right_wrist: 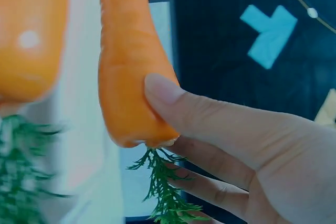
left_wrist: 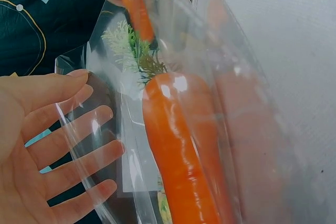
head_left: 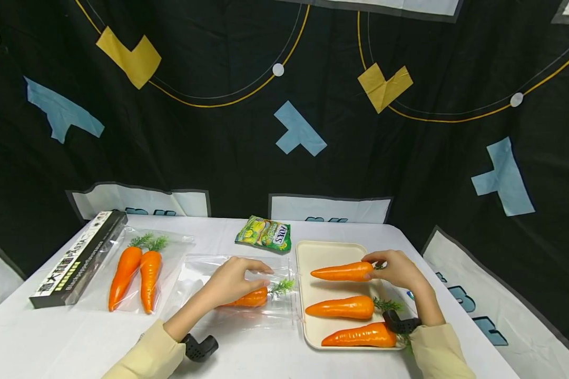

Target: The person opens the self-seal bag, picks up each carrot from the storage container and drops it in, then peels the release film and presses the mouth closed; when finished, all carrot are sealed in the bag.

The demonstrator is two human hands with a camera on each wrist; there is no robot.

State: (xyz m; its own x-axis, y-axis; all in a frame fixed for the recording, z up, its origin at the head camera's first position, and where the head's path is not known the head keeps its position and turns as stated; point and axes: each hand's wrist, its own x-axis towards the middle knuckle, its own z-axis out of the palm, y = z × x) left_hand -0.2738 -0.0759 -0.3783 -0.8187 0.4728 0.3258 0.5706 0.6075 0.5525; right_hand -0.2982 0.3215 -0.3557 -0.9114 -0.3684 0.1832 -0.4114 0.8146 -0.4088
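Observation:
At the top of the cream tray (head_left: 329, 252), my right hand (head_left: 398, 266) pinches an orange carrot (head_left: 341, 271) near its leafy end. The right wrist view shows the thumb on the carrot's side (right_wrist: 131, 66) and the other fingers behind it. Two more carrots, a middle one (head_left: 341, 307) and a lower one (head_left: 360, 335), lie in the tray. My left hand (head_left: 234, 281) is over a clear plastic bag (head_left: 194, 273) that contains one carrot (head_left: 253, 298) with green leaves pointing right. In the left wrist view its fingers are spread and relaxed against the film.
Another clear bag with two carrots (head_left: 125, 276) lies to the left, beside a long black-and-white box (head_left: 80, 258). A green candy packet (head_left: 264, 233) lies at the table's back. Behind the white table hangs a black cloth (head_left: 227, 158).

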